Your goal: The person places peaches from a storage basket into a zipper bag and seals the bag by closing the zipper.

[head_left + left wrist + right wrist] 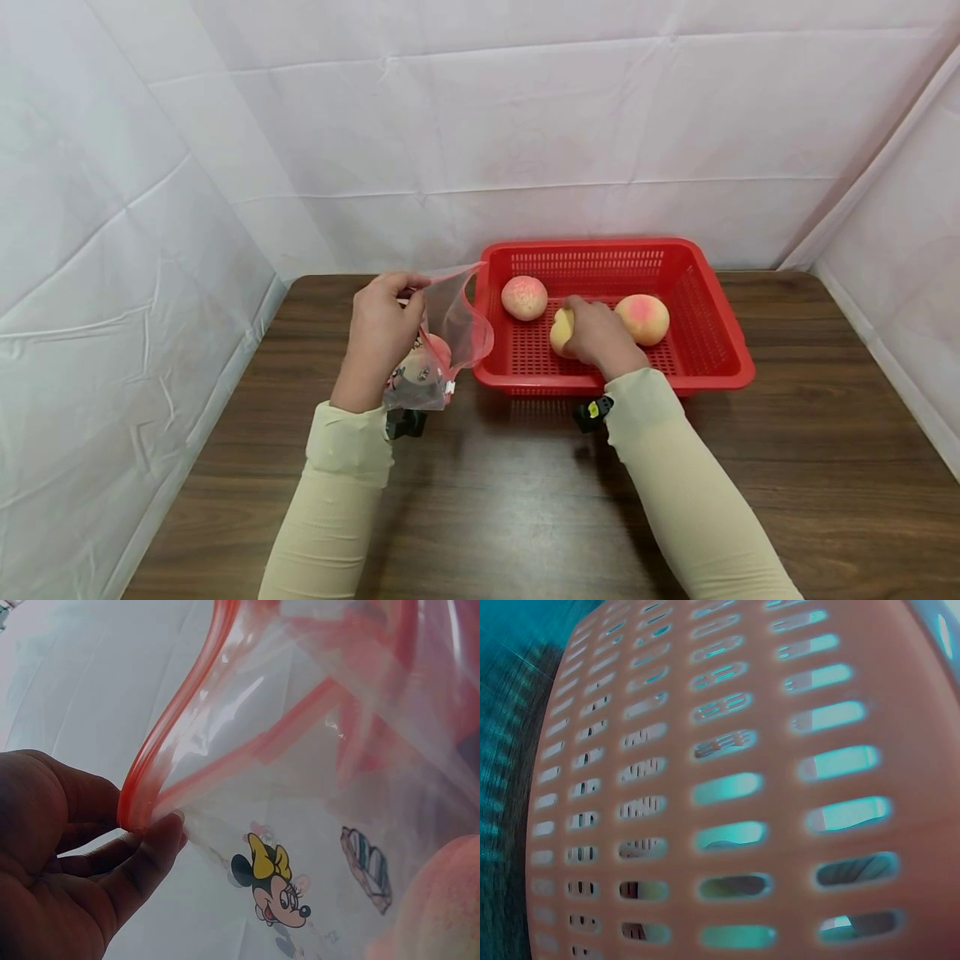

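Observation:
My left hand point(384, 329) pinches the red zip edge of a clear plastic bag point(463, 321), whose mouth gapes toward the right. In the left wrist view a cartoon mouse point(281, 900) is printed on the bag, and a peach point(442, 907) shows at its lower right. Inside the red basket point(716, 329), my right hand point(600, 333) has its fingers around a yellowish peach point(560, 333), partly covered by the hand. A pinkish peach point(523, 297) lies to its left, and a larger peach point(642, 319) lies just right of the hand.
The basket's slotted wall point(780, 776) fills the right wrist view, hiding the right hand there. Both basket and bag are on a dark wooden table point(480, 508). White cloth point(525, 125) hangs behind the table and along both sides.

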The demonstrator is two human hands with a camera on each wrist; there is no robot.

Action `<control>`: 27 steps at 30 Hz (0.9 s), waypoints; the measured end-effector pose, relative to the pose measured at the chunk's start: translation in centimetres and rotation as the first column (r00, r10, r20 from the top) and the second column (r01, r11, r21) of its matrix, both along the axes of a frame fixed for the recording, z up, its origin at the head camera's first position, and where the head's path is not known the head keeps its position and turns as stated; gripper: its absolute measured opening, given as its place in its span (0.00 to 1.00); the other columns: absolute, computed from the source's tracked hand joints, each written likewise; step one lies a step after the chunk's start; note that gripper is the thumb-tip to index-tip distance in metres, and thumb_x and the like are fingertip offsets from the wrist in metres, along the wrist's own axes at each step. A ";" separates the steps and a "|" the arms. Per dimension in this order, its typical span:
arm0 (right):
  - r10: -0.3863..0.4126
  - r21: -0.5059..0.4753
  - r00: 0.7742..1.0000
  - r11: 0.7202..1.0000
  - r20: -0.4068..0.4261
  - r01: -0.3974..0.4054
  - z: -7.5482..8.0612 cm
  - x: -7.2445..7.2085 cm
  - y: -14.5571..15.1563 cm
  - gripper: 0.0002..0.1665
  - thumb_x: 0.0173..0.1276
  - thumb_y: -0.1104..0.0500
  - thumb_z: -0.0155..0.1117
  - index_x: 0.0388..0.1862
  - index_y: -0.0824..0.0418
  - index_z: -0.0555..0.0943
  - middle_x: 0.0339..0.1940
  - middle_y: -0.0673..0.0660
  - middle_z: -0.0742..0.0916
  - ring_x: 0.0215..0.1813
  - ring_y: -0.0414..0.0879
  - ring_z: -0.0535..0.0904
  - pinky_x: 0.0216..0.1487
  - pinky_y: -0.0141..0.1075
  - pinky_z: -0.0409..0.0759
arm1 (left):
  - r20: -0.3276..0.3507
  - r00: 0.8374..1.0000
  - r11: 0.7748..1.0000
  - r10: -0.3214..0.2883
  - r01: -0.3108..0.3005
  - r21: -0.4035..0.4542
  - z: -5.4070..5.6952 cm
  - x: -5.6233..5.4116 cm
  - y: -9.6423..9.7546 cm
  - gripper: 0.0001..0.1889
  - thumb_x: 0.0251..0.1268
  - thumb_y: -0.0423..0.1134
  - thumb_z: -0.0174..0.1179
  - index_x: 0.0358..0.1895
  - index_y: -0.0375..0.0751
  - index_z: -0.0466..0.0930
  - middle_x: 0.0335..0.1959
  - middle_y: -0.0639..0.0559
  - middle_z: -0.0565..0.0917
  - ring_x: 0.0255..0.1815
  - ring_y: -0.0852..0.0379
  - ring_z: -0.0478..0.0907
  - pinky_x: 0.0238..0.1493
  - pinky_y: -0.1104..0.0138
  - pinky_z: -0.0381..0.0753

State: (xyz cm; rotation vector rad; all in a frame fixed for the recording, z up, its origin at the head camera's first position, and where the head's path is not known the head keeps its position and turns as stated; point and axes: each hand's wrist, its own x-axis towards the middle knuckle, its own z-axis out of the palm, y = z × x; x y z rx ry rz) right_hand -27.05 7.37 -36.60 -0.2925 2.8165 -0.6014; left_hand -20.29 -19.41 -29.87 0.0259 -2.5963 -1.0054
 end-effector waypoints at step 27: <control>0.015 -0.063 0.999 0.998 -0.048 -0.018 0.5 0.2 0.0 0.37 0.56 0.56 0.71 0.65 0.57 0.69 0.54 0.61 0.81 0.52 0.57 0.74 0.57 0.51 0.75 | -0.008 1.000 1.000 0.002 -0.002 -0.012 0.2 0.1 -0.1 0.11 0.67 0.34 0.53 0.44 0.40 0.86 0.44 0.45 0.84 0.44 0.50 0.83 0.35 0.59 0.84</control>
